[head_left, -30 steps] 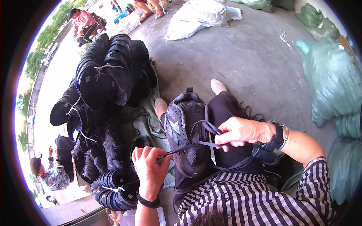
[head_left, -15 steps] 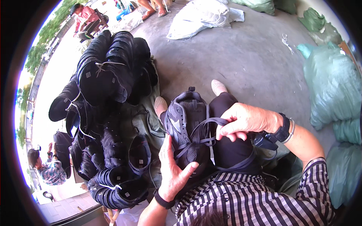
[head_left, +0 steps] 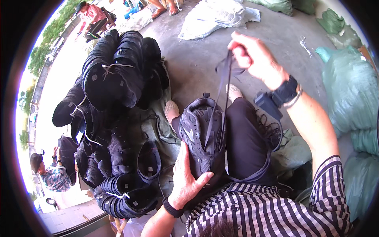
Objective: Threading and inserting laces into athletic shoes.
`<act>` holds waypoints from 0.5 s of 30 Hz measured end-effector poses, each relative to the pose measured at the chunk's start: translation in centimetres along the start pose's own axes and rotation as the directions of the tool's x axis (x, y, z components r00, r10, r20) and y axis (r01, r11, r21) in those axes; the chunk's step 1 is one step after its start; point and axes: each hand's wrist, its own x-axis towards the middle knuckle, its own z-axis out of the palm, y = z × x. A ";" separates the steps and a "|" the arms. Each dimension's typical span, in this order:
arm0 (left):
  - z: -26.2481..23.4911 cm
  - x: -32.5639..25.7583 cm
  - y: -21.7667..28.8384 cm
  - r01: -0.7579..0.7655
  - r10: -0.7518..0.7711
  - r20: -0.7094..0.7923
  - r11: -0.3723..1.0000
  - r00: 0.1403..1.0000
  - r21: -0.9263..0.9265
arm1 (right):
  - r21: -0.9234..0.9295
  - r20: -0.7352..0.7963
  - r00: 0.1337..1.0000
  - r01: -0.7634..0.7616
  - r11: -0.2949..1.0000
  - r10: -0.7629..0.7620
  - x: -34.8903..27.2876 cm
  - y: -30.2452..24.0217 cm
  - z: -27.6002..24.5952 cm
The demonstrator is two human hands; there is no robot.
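Note:
A dark grey sneaker [head_left: 196, 138] with a light star-like mark lies across my lap, its toe toward me. My left hand [head_left: 186, 177] grips the toe end, fingers along the left side and thumb over the front. High above the shoe, my right hand [head_left: 256, 59] is closed on a dark shoelace [head_left: 228, 75]. The lace stretches up from the eyelets in two strands, with loose ends hanging by my fingers. My right hand is slightly blurred.
Stacked black shoe uppers [head_left: 104, 89], tied with white cord, fill the left side. Green sacks [head_left: 351, 91] line the right, and a white sack [head_left: 215, 19] lies ahead. More dark laces [head_left: 268, 128] hang beside my right leg. Other people sit at the far left.
My right hand has risen up and away from the shoe, drawing the lace out long. The loop over the toe is gone. My left hand stays on the shoe.

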 end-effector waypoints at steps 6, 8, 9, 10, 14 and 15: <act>-0.8 -0.5 0.0 -0.002 -0.001 0.026 0.995 1.000 0.102 | -0.349 0.110 0.989 -0.058 0.935 0.103 -2.2 -0.2 4.3; -0.8 0.1 -0.1 -0.026 0.022 0.032 0.991 0.999 0.134 | 0.023 0.021 0.999 -0.035 0.999 0.035 -0.8 -3.1 3.2; -0.7 0.6 -0.6 -0.040 0.036 0.051 0.997 0.998 0.065 | -0.207 0.019 0.961 0.274 0.939 -0.276 -0.5 -6.0 1.7; -0.8 0.9 -0.9 -0.044 0.044 0.064 0.999 0.997 0.003 | -0.180 0.014 0.962 0.271 0.946 -0.273 -0.3 -5.8 1.8; -0.8 0.2 -0.4 -0.037 0.038 0.064 0.999 0.997 -0.012 | -0.316 0.253 0.949 0.263 0.912 -0.186 -3.6 -6.5 4.7; -0.5 -0.1 0.2 -0.045 0.045 0.064 0.999 0.997 -0.004 | -0.408 0.377 0.908 0.341 0.847 -0.184 -5.0 -7.5 5.4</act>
